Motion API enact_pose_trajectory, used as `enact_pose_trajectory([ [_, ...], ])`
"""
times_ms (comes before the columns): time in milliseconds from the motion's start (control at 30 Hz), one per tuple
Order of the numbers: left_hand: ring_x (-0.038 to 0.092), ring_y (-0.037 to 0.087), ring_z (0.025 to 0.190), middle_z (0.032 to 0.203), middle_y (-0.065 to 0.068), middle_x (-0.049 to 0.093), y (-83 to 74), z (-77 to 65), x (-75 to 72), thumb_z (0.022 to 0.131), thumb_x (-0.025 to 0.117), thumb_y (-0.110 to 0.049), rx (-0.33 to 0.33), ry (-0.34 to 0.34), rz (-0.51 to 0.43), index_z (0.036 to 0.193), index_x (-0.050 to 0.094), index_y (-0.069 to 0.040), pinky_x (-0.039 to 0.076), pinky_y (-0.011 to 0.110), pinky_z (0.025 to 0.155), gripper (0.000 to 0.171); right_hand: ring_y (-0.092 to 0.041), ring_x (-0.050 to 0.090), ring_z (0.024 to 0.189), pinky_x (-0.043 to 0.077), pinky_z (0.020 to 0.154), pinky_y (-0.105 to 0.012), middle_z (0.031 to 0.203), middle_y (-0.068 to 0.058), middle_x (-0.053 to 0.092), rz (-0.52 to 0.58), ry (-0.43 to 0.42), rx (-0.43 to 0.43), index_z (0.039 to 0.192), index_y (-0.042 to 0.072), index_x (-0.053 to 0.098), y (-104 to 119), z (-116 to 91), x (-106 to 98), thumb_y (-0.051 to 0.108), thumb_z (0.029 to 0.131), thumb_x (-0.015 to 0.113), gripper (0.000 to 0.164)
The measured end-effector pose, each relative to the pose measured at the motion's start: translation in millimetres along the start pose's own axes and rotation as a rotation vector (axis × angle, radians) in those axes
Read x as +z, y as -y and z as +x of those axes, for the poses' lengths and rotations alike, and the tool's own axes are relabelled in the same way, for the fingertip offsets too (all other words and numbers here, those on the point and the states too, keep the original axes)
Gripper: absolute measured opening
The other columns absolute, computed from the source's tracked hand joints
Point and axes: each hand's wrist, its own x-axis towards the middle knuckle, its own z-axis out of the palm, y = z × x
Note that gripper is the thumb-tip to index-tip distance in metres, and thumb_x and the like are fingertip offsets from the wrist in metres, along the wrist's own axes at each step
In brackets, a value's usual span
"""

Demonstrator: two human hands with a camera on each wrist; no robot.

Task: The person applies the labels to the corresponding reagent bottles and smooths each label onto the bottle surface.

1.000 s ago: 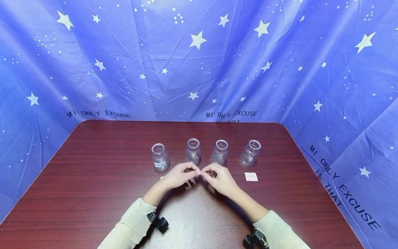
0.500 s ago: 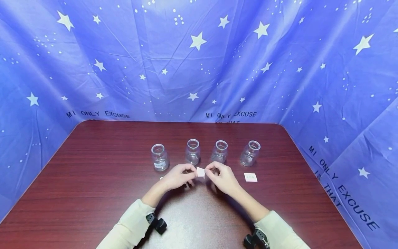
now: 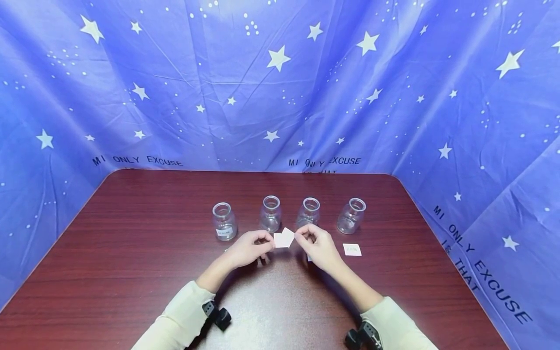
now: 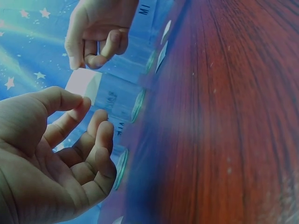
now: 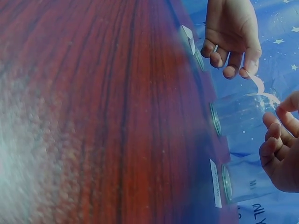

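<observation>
In the head view, my left hand (image 3: 249, 250) pinches the left edge of a small white label (image 3: 280, 240) between thumb and forefinger. My right hand (image 3: 320, 249) pinches a second white layer (image 3: 287, 236), which sits at an angle and overlaps the first. Seen from the right wrist, a bent white strip (image 5: 257, 84) runs from the left fingertips toward the right ones. The other fingers of both hands are loosely bent. Behind the hands stand clear glass jars, one (image 3: 271, 216) at the middle left and one (image 3: 309, 212) partly covered by the right hand.
A jar with a written label (image 3: 225, 224) stands at the left, and an unlabelled jar (image 3: 351, 218) at the right. A white paper square (image 3: 352, 250) lies before the right jar. Another paper piece (image 3: 310, 258) shows under the right hand. A starry blue curtain (image 3: 245, 97) borders the brown table (image 3: 144, 218).
The hands have drawn slightly apart. The label, first seen edge-on between the fingertips, now faces the head camera as two layers fanned apart. The right hand has moved slightly right and up.
</observation>
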Motion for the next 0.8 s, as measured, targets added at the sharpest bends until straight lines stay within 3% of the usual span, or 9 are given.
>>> enact_pose_trajectory([
  [200,0.061,0.017,0.065,0.084,0.017,0.064,-1.3,-2.0,-1.4,0.09,0.057,-0.018,0.009,0.007,-0.008,0.087,0.063,-0.007,0.051,0.035,0.056,0.012,-0.002,0.039,0.051,0.031,0.046,-0.017,0.065,0.003,0.051,0.024,-0.022,0.026,0.084,0.011,0.066,-2.6,0.9,-1.9,0.014,0.086,0.063,0.004],
  [467,0.06,0.018,0.063,0.084,0.019,0.064,-0.2,-3.0,-2.2,0.089,0.056,-0.017,-0.001,0.009,-0.011,0.088,0.062,-0.006,0.051,0.032,0.055,0.013,-0.002,0.039,0.052,0.031,0.047,-0.017,0.067,0.001,0.052,0.053,-0.054,0.03,0.087,0.006,0.066,-3.2,1.5,-5.2,0.013,0.087,0.063,0.008],
  [633,0.06,0.018,0.062,0.084,0.021,0.064,1.3,-2.7,-1.5,0.09,0.057,-0.017,0.027,0.025,-0.032,0.089,0.061,-0.002,0.052,0.035,0.054,0.016,-0.002,0.04,0.052,0.033,0.048,-0.017,0.067,0.001,0.054,0.07,-0.075,0.04,0.085,0.007,0.065,-1.1,1.4,-7.0,0.012,0.087,0.063,0.005],
  [800,0.059,0.017,0.061,0.084,0.02,0.064,0.9,-2.4,-1.9,0.089,0.056,-0.016,0.025,0.019,-0.023,0.088,0.061,-0.002,0.051,0.032,0.055,0.015,-0.003,0.041,0.051,0.034,0.049,-0.017,0.069,-0.008,0.059,0.089,-0.093,0.037,0.085,0.006,0.064,-0.4,0.9,-9.2,0.01,0.087,0.062,0.005],
])
